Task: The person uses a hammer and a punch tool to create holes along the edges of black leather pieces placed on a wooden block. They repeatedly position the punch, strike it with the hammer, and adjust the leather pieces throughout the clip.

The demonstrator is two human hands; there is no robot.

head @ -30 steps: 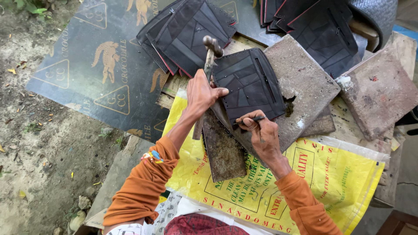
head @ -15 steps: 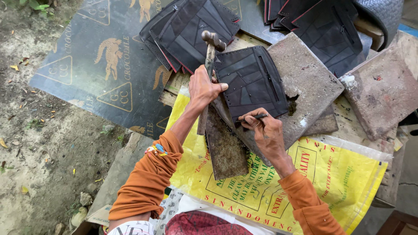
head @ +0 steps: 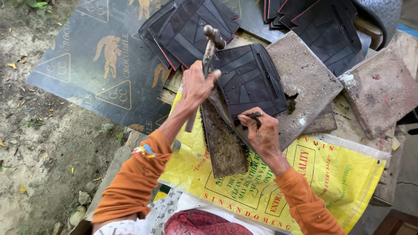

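My left hand (head: 197,85) grips the handle of a metal hammer (head: 210,42), its head raised above a black stitched leather piece (head: 249,78). That piece lies on a grey stone slab (head: 305,82). My right hand (head: 260,130) pinches a thin dark punch tool (head: 253,115) upright against the near edge of the leather piece. Both arms wear orange sleeves, and a coloured band circles the left wrist. A rusty flat metal plate (head: 224,146) lies under my hands on a yellow printed sack (head: 331,174).
More black leather pieces (head: 187,26) are stacked at the back, with others (head: 322,24) to the right. A second stone slab (head: 383,89) lies at right. A dark printed sheet (head: 96,65) covers bare dirt ground (head: 39,165) on the left.
The hammer in my left hand has lifted slightly, its head higher above the leather piece. My right hand stays on the punch at the same spot.
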